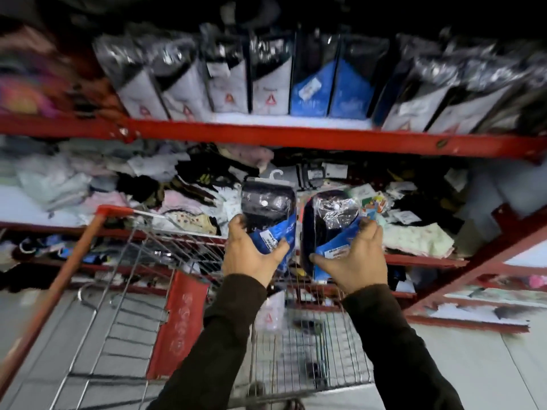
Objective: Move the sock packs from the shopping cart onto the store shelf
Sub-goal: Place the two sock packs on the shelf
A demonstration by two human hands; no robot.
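A wire shopping cart (124, 291) stands at the left, before the red store shelf (296, 137). Above it the left hand (251, 253) grips one blue-carded sock pack (268, 211); just beside, the right hand (352, 258) clasps another sock pack (331, 220), both held below the upright shelved packs (266, 81).

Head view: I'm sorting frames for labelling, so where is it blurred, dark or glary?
Head view: motion blur smears the left edge and the cart; the top is nearly black; glare flecks the plastic of the shelf packs; the two held packs and both hands are fairly sharp; wide-angle bending curves the shelf rails.
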